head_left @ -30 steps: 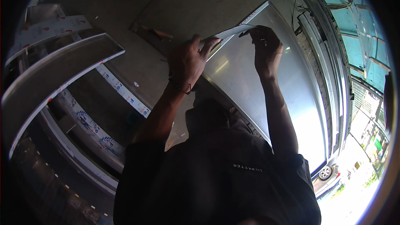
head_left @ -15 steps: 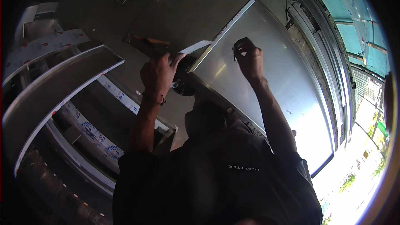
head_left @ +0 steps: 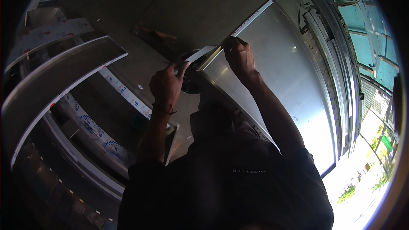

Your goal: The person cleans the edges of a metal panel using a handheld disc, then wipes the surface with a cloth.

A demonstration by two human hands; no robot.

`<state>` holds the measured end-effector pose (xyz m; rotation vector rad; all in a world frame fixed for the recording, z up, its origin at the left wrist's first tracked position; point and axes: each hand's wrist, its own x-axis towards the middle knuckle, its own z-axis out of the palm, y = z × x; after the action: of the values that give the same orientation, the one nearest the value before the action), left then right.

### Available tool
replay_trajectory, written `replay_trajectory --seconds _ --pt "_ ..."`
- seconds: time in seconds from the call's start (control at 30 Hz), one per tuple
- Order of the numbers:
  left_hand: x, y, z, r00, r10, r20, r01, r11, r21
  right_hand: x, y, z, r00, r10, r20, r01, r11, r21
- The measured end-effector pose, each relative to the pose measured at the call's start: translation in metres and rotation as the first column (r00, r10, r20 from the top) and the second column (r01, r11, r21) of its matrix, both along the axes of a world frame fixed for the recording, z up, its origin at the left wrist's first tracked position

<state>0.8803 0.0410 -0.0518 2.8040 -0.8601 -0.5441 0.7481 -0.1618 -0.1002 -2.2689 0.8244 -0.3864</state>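
Note:
A large shiny metal panel (head_left: pixel 277 64) with a raised rim lies in front of me and to the right. A pale strip of film (head_left: pixel 201 54) runs off its left rim, its far end still lying along the edge. My left hand (head_left: pixel 166 86), a dark band on its wrist, pinches the strip's loose end between thumb and fingers. My right hand (head_left: pixel 240 59) is closed at the rim, close to where the strip meets the edge. Its fingertips are turned away, so what they grip, if anything, is hidden.
Metal frames with a long tray-like top (head_left: pixel 68 68) and printed film strips (head_left: pixel 121 89) stand at the left. Beneath the panel's near-left corner is a dark round object (head_left: pixel 190 86). Long metal profiles (head_left: pixel 326 44) run along the right side; bright daylight enters there.
My right hand has moved left and slightly up, from above the panel to its rim by the strip. The left hand keeps its pinch and has shifted slightly right and down.

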Motion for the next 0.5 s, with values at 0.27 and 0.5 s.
replay_trajectory --seconds 0.27,0.5 --pt "0.002 -0.003 0.002 1.000 0.008 0.009 -0.008 1.000 0.002 0.006 -0.007 0.003 0.973 0.094 -0.212 -0.114 0.990 -0.085" --pt "0.002 -0.005 -0.001 1.000 -0.003 0.013 0.003 1.000 -0.004 0.004 -0.007 0.005 0.980 0.110 -0.166 -0.158 0.938 -0.308"
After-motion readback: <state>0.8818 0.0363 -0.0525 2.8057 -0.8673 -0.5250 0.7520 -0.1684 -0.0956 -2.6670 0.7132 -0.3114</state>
